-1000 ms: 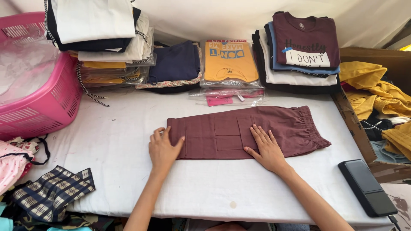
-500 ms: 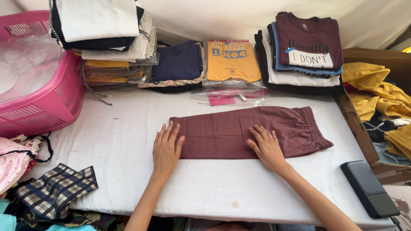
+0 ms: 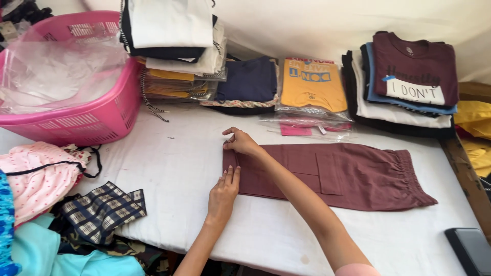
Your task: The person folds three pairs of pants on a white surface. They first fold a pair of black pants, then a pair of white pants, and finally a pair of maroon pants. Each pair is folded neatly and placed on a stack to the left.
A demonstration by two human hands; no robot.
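Folding is in hand: maroon shorts are pinched at the hem by right hand; left hand lies flat, fingers together; a steady lift-over is called for.

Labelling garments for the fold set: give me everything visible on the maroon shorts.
The maroon shorts lie flat on the white table, folded lengthwise, elastic gathered waistband to the right, a patch pocket facing up. The fabric looks like a plain matte weave. The left hand presses the hem's near corner; the right hand pinches its far corner.
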